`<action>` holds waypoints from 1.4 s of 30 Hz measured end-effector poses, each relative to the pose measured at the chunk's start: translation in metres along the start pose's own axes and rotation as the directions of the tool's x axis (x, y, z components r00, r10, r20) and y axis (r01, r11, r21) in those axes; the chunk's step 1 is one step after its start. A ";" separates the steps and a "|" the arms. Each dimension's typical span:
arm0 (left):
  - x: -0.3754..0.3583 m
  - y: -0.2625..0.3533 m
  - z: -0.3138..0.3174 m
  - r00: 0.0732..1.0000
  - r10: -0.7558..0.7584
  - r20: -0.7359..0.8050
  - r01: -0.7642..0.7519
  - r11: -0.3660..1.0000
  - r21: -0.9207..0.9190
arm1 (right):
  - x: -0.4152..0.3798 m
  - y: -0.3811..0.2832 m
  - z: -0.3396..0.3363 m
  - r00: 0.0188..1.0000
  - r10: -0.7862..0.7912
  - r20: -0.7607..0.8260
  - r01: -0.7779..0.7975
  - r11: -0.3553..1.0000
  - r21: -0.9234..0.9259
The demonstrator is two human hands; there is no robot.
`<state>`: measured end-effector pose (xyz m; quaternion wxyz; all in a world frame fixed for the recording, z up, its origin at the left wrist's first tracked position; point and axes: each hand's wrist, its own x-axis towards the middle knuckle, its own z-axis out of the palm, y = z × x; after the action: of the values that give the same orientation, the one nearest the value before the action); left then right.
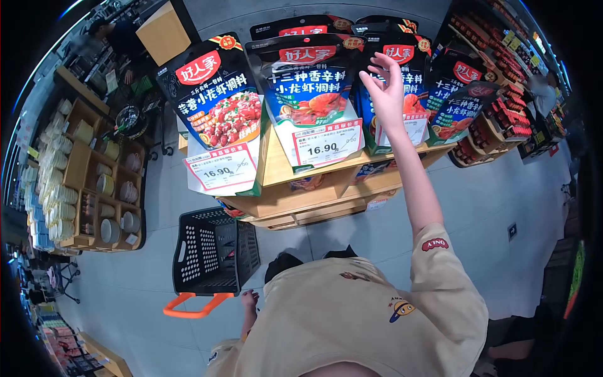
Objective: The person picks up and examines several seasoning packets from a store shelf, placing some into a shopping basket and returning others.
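The right hand (384, 91) was raised upper center-right of the frame, fingers spread and released, touching a blue seasoning pouch (402, 81) on the wooden shelf (282, 169). The left hand (249, 300) hung loose, grasping nothing, beside the black basket (213, 251) at lower center.

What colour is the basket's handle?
Orange; the basket is black. Head view shows the handle best.
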<state>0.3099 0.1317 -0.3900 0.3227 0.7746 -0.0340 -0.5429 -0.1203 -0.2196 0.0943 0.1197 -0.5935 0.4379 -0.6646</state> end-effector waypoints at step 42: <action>0.036 0.056 0.026 0.925 0.213 0.316 -0.210 0.977 -0.043 | 0.107 -0.036 -0.086 0.909 -0.267 0.321 0.392 0.808 -0.439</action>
<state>0.3188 0.0608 -0.3941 0.3727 0.6671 -0.1668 -0.6231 -0.2127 -0.2330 0.2008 -0.1010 -0.7484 0.4643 -0.4628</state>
